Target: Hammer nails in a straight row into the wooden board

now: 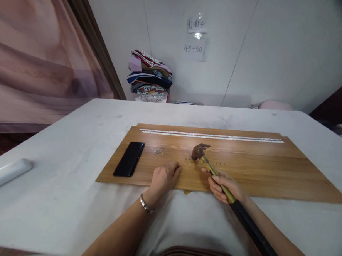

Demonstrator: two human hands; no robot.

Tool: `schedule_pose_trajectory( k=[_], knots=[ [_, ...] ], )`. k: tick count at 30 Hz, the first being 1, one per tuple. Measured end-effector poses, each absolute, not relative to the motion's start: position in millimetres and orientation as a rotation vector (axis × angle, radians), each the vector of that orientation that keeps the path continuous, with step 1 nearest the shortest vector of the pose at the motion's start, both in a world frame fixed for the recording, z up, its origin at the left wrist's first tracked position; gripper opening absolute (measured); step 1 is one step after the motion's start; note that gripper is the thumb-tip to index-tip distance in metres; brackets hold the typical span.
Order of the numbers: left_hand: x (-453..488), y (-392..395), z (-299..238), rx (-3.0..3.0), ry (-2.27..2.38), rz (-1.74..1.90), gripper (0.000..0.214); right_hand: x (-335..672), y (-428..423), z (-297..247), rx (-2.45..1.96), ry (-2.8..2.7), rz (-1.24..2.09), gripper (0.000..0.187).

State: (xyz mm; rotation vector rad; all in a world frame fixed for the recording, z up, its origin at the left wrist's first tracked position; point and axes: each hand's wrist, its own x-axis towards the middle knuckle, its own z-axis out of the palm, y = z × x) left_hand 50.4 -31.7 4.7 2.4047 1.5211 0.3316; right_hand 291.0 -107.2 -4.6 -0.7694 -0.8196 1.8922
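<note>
A hammer (249,221) is clasped by the right hand (225,187), the left hand (163,177) curled, contents unseen, beside nails (159,150) and phone (129,158); the upper-centre note (194,49) is marked "45-50".

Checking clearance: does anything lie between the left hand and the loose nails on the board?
Nothing visible does. Bare board separates the left hand from the nails; the phone lies farther left, and the hammer in the right hand sits to the right.

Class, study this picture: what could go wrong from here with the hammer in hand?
The left hand rests on the board close to the head of the hammer in the right hand; a stray blow could catch fingers. The phone and loose nails lie on that board; blows might jolt or scatter them.
</note>
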Motion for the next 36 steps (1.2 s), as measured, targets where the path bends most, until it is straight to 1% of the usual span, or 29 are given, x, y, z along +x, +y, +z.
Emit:
schedule_pose_trajectory(
  k=[15,23,28,36],
  knots=[
    [50.2,-31.8,4.3,2.384,1.541,0.336,0.020,290.0,-107.3,-3.9,-0.763,-0.791,1.903,0.047],
    [50.0,-31.6,2.7,2.381,1.549,0.319,0.023,290.5,-106.8,-6.6,-0.795,-0.815,1.895,0.049],
    [49.8,-30.9,0.9,2.414,1.523,0.357,0.020,290.3,-107.9,-2.8,-0.771,-0.801,1.900,0.048],
    [50.4,-30.8,2.9,2.408,1.538,0.318,0.021,291.1,-106.3,-3.4,-0.750,-0.796,1.897,0.043]
  ],
)
